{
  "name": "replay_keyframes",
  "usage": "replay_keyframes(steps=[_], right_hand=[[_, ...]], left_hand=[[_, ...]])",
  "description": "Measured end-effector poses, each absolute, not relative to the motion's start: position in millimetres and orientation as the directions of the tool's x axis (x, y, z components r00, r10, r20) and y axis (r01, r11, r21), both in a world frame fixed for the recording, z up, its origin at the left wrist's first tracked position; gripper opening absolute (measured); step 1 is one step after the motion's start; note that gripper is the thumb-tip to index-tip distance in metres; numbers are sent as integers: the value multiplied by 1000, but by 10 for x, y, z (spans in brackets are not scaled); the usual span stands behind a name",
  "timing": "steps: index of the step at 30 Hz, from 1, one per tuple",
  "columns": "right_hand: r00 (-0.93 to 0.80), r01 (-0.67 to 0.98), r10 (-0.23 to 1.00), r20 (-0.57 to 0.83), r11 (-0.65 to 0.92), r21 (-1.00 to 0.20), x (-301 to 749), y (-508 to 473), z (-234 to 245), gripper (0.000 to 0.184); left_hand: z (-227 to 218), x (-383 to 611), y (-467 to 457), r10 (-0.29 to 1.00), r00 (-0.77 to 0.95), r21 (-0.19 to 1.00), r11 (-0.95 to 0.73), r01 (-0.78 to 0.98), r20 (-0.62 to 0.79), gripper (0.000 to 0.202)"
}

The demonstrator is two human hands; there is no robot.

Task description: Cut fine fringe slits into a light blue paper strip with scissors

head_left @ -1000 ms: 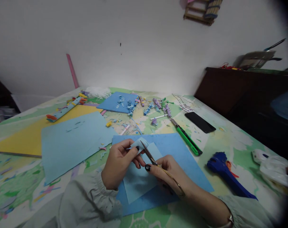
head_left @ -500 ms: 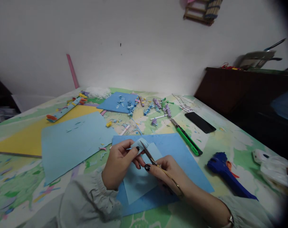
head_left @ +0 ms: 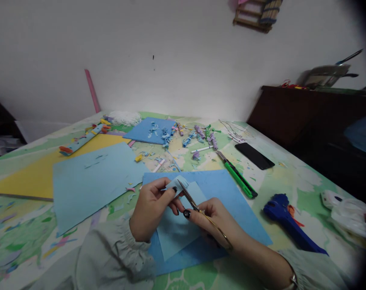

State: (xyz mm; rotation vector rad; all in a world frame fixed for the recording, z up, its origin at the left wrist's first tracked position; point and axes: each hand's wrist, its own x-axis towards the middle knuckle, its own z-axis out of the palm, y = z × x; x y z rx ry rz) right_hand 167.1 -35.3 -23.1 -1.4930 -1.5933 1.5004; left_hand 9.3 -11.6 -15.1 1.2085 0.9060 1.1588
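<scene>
Between the thumb and fingers of my left hand is a small light-blue foam piece with narrow slits along its right end. My right hand grips a pair of gold-handled scissors. Their blades point up and left and lie against the slit end of the piece; part of the handles is hidden by the fingers. Below both hands, a light-blue sheet rests on a larger darker blue foam sheet.
A green utility knife, black phone and blue glue gun lie to the right. Light-blue and yellow sheets lie left. Rolled foam pieces and scraps are scattered toward the wall.
The scissor blades have shifted very slightly left at the slit end of the foam piece. Both hands are otherwise nearly still.
</scene>
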Motion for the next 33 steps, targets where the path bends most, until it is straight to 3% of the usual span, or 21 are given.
replay_keyframes(steps=[33], right_hand=[[-262, 417, 921, -290, -163, -894, 1669, -355, -221, 43]], left_hand=[[-134, 99, -118, 974, 218, 989, -23, -145, 55, 11]])
